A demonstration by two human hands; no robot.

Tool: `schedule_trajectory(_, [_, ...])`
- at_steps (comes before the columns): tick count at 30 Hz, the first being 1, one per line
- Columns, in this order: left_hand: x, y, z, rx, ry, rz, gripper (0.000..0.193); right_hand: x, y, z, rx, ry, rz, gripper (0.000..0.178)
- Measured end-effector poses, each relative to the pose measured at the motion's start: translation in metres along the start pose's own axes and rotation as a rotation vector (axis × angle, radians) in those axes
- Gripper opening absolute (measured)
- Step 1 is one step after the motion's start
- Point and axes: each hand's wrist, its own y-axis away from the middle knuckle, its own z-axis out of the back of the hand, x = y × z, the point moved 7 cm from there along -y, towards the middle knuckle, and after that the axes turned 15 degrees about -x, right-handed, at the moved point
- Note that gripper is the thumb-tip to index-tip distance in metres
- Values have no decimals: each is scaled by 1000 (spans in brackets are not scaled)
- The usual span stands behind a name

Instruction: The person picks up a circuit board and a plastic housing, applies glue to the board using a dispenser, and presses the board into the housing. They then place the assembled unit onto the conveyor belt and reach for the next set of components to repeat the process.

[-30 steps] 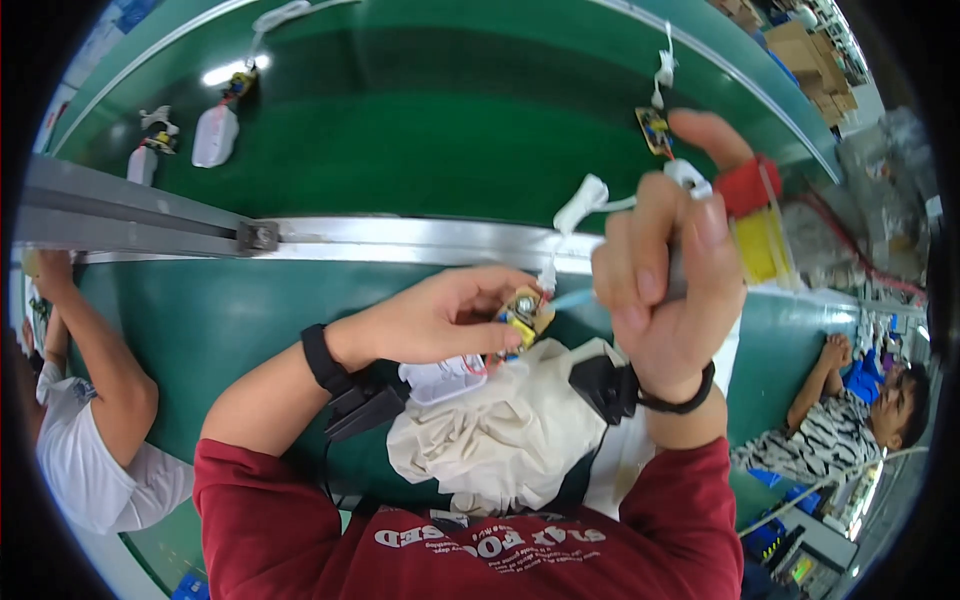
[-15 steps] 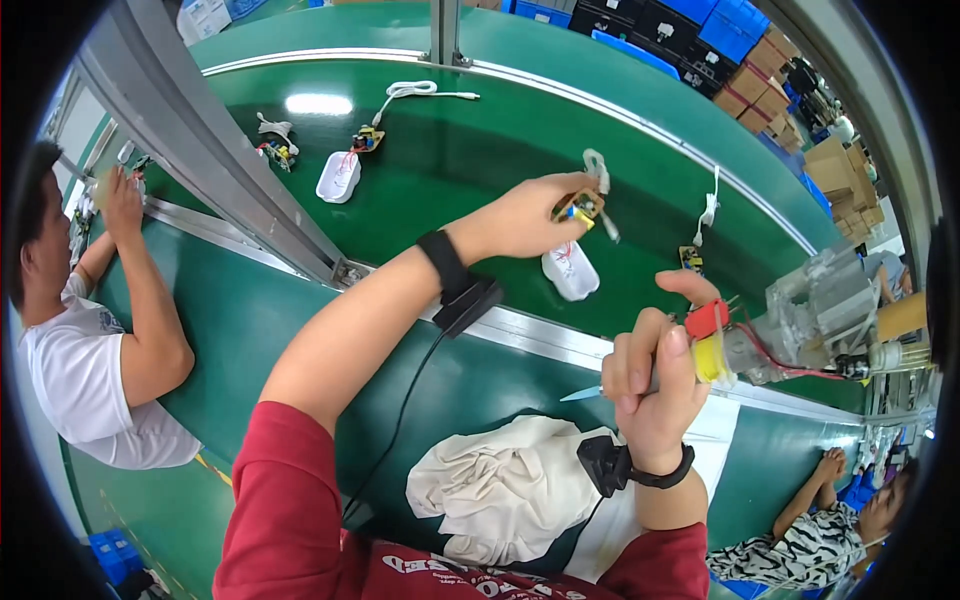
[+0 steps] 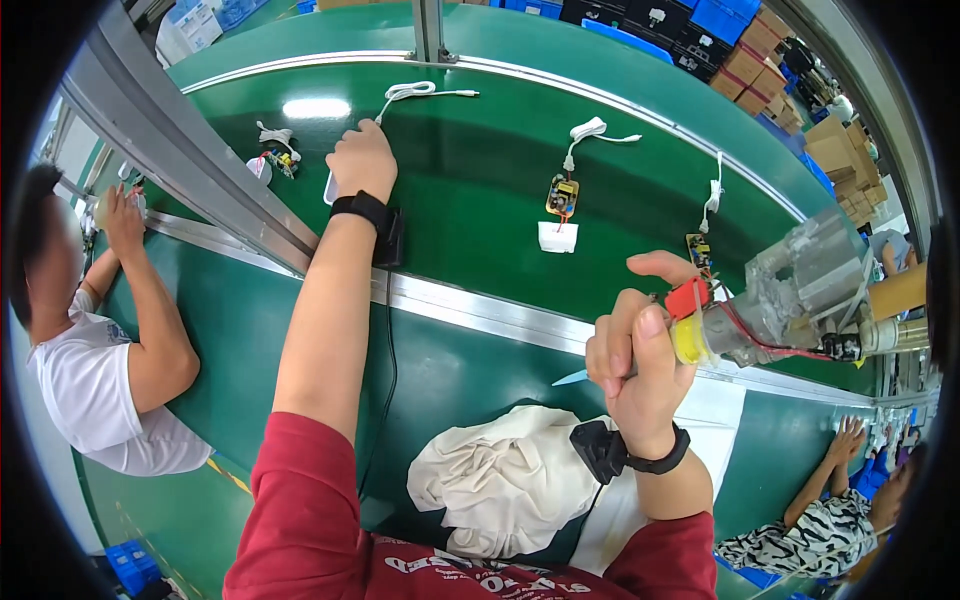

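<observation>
My left hand [image 3: 362,162] is over the green surface, fingers curled down at the end of a white cable [image 3: 415,91]. What it grips is hidden; a white plastic shell [image 3: 330,188] peeks out beside it. My right hand [image 3: 640,365] is wrapped round a dispenser-like tool [image 3: 735,335] with a grey barrel, red block, yellow ring and clear plastic. Its pale blue tapered tip [image 3: 571,378] points left. In the middle lies a circuit board [image 3: 562,195] with a white cable [image 3: 590,129] and a white shell [image 3: 558,237] on red wires.
Another board [image 3: 698,252] lies at right, and one [image 3: 282,162] at left. A metal post [image 3: 190,130] and rail [image 3: 480,312] frame the work surface. A cream cloth [image 3: 500,480] lies near me. Co-workers sit left [image 3: 90,380] and right [image 3: 810,530].
My left hand has let go of the middle circuit board, which now lies flat, and moved left over the spot where another board lay. The right hand keeps its hold on the tool.
</observation>
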Motion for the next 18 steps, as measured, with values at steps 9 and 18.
schedule_trajectory(9, [-24, 80, 36, 929, 1650, 431, 29, -5, 1, -4, -34, 32, -4, 37])
schedule_trajectory(18, [-3, 181, 84, 1431, 1348, 238, 33, -8, -4, -12, -65, 86, -24, 40])
